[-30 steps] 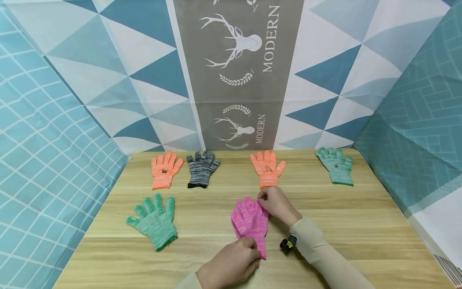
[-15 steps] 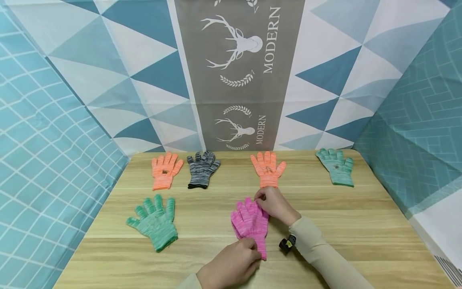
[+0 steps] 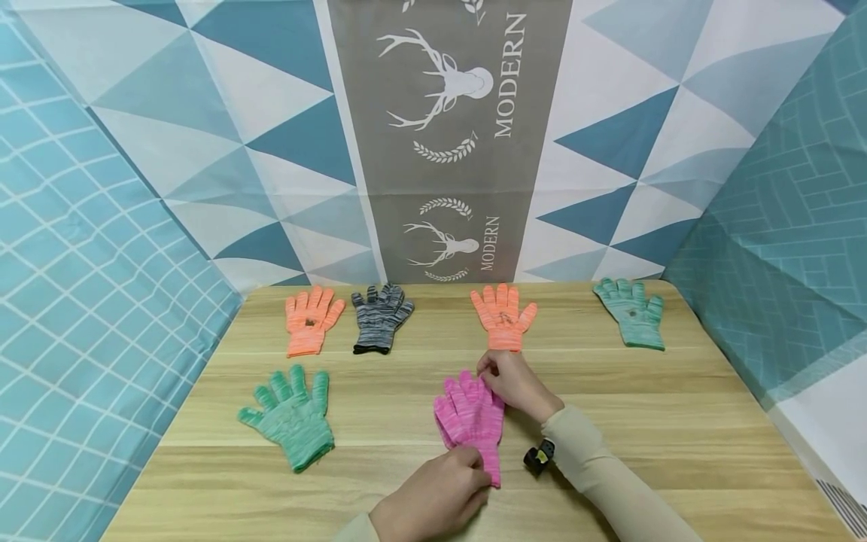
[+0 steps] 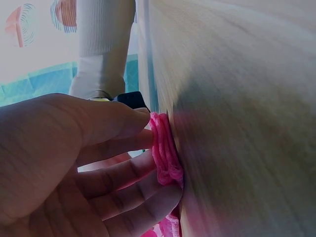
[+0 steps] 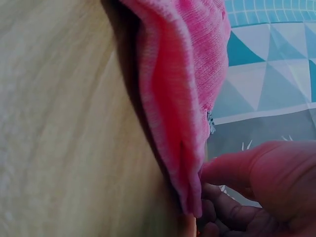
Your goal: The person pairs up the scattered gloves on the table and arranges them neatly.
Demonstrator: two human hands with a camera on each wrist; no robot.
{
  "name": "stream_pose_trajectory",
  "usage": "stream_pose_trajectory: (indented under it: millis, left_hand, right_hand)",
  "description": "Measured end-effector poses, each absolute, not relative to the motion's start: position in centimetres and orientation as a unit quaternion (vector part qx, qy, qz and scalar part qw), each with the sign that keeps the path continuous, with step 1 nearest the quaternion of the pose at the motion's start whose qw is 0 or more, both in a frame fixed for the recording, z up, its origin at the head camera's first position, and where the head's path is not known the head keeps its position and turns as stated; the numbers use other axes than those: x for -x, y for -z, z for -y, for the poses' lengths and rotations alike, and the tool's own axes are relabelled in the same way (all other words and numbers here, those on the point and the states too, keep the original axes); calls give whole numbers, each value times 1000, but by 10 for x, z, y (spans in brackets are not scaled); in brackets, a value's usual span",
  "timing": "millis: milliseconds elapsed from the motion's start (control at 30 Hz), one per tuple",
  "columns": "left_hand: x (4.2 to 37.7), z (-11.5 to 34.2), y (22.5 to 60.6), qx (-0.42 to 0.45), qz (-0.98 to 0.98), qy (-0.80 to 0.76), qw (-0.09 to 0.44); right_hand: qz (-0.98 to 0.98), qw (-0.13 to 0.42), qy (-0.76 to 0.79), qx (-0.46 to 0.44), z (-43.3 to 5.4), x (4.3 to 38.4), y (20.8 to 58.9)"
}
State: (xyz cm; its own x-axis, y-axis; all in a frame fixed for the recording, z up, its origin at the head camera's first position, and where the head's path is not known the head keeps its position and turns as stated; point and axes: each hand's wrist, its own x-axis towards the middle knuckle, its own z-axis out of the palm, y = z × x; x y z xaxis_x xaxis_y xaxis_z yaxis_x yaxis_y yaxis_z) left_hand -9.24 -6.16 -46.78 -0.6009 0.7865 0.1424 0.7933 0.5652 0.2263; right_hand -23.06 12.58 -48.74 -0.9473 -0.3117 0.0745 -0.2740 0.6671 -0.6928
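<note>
Pink knitted gloves, apparently a pair laid one over the other, lie on the table with fingers pointing away from me. My left hand is at the cuff end; in the left wrist view its thumb and fingers pinch the layered pink cuff. At the far right of the gloves, my right hand pinches a glove fingertip between thumb and index finger. The right wrist view shows the glove's side edge lifted slightly in folds, running down to that pinch.
A green glove lies to the left. Along the back are an orange glove, dark grey gloves, another orange glove just beyond my right hand, and a green glove. Patterned cloth walls enclose the wooden table.
My right hand has shifted slightly left with the pinched pink fingertip over the first half second. My left hand stays at the cuff, and the other gloves have not moved.
</note>
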Motion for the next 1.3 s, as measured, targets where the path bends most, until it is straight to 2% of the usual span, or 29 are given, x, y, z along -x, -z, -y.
stream_pose_trajectory:
  millis: [433,700,967,1300]
  left_hand:
    - [92,61,467,444,886,133,2]
    - [94,61,467,443,887,133,-2]
    - [92,62,468,447,886,124,23]
    - [91,62,469,449,884,126,25]
  right_hand:
    - [-910,38,378,169,-123,231,492]
    - [-916,27,364,166,-124,232,486]
    - [-918,43,313,241,-120,231,482]
    - [-923,11,301,240,-110,238,480]
